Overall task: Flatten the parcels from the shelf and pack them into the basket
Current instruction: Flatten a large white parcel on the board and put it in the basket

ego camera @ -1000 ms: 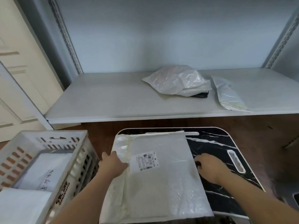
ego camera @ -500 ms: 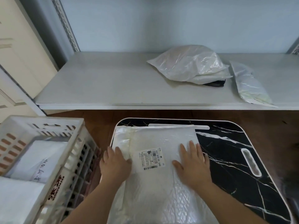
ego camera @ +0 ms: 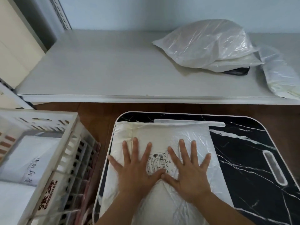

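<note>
A white bubble-mailer parcel (ego camera: 164,133) with a barcode label lies flat on the black marble-pattern table (ego camera: 243,159). My left hand (ego camera: 134,168) and my right hand (ego camera: 188,169) press down on it side by side, fingers spread and straight, thumbs touching over the label. The white plastic basket (ego camera: 65,150) stands at the left with white parcels (ego camera: 27,158) inside. On the white shelf (ego camera: 105,67) at the back right lies a puffy clear-plastic parcel (ego camera: 204,44) stacked on another, and a slim parcel (ego camera: 282,75) at the far right.
A dark item (ego camera: 238,71) peeks from under the shelf pile. Brown wooden floor (ego camera: 97,117) shows between shelf, basket and table. A cream door (ego camera: 14,46) and a grey shelf upright (ego camera: 61,15) stand at the left. The table has handle slots (ego camera: 272,168).
Both hands moved from the parcel's side edges onto its middle and spread flat, pressing it down. The view tilted lower and closer.
</note>
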A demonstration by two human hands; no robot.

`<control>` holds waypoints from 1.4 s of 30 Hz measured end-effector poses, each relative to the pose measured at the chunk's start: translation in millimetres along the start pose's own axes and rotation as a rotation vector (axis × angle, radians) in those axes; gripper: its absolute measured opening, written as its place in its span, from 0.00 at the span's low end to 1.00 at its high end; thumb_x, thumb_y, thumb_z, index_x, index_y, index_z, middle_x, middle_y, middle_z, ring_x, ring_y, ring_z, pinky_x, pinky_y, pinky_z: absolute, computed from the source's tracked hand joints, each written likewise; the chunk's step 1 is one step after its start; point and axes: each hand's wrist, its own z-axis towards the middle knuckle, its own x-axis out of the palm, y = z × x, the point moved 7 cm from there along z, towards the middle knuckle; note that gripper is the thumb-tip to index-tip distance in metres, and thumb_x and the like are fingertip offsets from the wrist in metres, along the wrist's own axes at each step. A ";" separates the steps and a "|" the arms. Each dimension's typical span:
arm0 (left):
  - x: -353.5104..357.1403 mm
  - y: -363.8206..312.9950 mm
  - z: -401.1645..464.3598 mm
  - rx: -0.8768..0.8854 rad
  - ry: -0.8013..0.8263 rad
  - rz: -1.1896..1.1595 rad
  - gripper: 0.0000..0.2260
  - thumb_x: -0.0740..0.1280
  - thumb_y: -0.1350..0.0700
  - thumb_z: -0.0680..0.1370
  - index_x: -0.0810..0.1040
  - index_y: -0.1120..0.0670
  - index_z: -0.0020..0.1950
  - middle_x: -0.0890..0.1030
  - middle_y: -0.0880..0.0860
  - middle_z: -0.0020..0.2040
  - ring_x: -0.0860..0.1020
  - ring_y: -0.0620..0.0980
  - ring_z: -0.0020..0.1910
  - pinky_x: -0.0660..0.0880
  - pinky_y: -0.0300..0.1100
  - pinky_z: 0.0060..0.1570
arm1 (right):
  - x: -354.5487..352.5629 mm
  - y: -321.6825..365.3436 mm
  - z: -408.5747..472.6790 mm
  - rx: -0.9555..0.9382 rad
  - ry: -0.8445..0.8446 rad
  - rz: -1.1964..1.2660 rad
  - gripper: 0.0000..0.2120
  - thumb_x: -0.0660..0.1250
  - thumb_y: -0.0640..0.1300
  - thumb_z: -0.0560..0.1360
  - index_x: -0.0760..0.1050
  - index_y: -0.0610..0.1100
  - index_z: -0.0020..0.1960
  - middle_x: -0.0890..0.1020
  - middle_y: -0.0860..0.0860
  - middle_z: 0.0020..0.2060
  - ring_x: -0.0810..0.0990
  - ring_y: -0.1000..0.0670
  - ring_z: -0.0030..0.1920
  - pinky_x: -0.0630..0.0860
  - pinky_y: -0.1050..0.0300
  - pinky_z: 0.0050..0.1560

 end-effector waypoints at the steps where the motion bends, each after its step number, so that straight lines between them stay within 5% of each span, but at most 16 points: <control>1: 1.6 0.2 0.6 0.004 -0.006 0.011 0.40 0.47 0.22 0.71 0.56 0.41 0.78 0.53 0.56 0.79 0.51 0.65 0.76 0.54 0.80 0.59 | 1.0 0.2 0.4 -0.006 0.000 -0.005 0.41 0.47 0.77 0.72 0.52 0.58 0.78 0.53 0.45 0.78 0.49 0.34 0.76 0.56 0.18 0.60; 19: 9.9 -6.0 10.9 0.027 0.000 0.019 0.28 0.48 0.33 0.79 0.63 0.43 0.75 0.60 0.58 0.77 0.55 0.64 0.76 0.52 0.78 0.61 | 4.9 0.0 5.9 0.012 0.062 -0.022 0.35 0.48 0.75 0.74 0.60 0.59 0.76 0.58 0.45 0.77 0.52 0.33 0.76 0.58 0.19 0.59; 24: 4.7 -24.8 20.7 0.206 -0.060 -0.021 0.24 0.46 0.40 0.81 0.57 0.40 0.77 0.55 0.52 0.79 0.51 0.59 0.78 0.51 0.78 0.63 | 5.7 0.4 5.8 0.004 0.058 -0.019 0.35 0.48 0.75 0.74 0.60 0.58 0.76 0.58 0.45 0.77 0.51 0.33 0.76 0.57 0.18 0.60; 29: 8.7 -28.2 39.3 0.177 -0.035 0.004 0.26 0.43 0.34 0.79 0.57 0.39 0.77 0.55 0.48 0.79 0.50 0.58 0.78 0.48 0.78 0.63 | 4.6 -1.0 7.2 0.000 0.045 -0.008 0.34 0.47 0.73 0.75 0.59 0.58 0.76 0.56 0.46 0.78 0.50 0.34 0.77 0.55 0.19 0.61; 35: 10.0 -27.5 40.7 0.163 0.005 0.010 0.26 0.42 0.34 0.79 0.59 0.39 0.76 0.59 0.48 0.78 0.53 0.58 0.77 0.50 0.79 0.61 | 2.4 -2.3 14.5 0.061 0.044 0.108 0.30 0.43 0.69 0.79 0.53 0.60 0.77 0.50 0.51 0.79 0.44 0.41 0.78 0.48 0.22 0.66; 39: 12.1 -27.6 40.4 0.158 0.003 0.017 0.25 0.44 0.35 0.80 0.59 0.39 0.75 0.59 0.48 0.78 0.53 0.58 0.77 0.49 0.79 0.62 | 0.6 -10.5 50.3 0.083 0.071 0.095 0.30 0.24 0.68 0.73 0.35 0.65 0.74 0.32 0.55 0.76 0.24 0.45 0.73 0.32 0.26 0.66; 42: 12.6 -27.6 41.4 0.167 -0.002 0.019 0.25 0.44 0.36 0.80 0.60 0.39 0.75 0.60 0.48 0.77 0.53 0.58 0.77 0.49 0.79 0.62 | -2.8 -13.7 66.5 0.050 0.119 0.055 0.29 0.26 0.68 0.73 0.31 0.66 0.73 0.28 0.56 0.74 0.21 0.44 0.71 0.31 0.26 0.66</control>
